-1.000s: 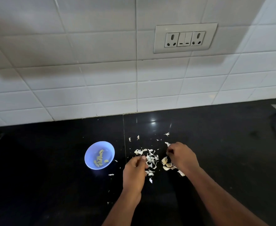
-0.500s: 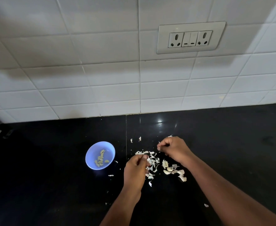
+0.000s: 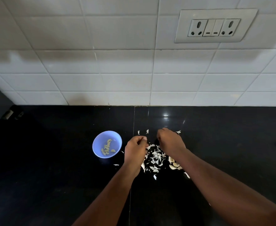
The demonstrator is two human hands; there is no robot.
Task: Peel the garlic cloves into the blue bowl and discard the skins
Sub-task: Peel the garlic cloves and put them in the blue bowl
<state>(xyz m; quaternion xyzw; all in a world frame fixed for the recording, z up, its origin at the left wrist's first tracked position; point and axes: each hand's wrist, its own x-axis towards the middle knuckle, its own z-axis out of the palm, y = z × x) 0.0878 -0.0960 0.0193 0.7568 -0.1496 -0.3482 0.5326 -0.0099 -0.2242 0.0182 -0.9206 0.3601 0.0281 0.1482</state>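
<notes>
A small blue bowl [image 3: 99,141] stands on the black counter and holds several peeled garlic cloves [image 3: 107,148]. Right of it lies a scatter of white garlic skins [image 3: 156,158]. A few unpeeled cloves [image 3: 174,164] rest at the pile's right edge, partly under my right forearm. My left hand [image 3: 134,152] hovers between bowl and pile, its fingers curled with the tips pinched together. My right hand [image 3: 170,142] is over the far side of the pile, closed in a loose fist. Whatever either hand holds is hidden by its fingers.
The counter [image 3: 52,176] meets a white tiled wall [image 3: 101,70] at the back, with a socket panel [image 3: 214,26] high on the right. Stray skin flakes [image 3: 147,131] lie beyond the pile and one [image 3: 116,164] lies near the bowl. A dark object [image 3: 11,113] sits at the far left.
My right hand lifted off the cloves and moved back and left, ending close to my left hand. My left hand rose slightly towards it. The camera moved closer.
</notes>
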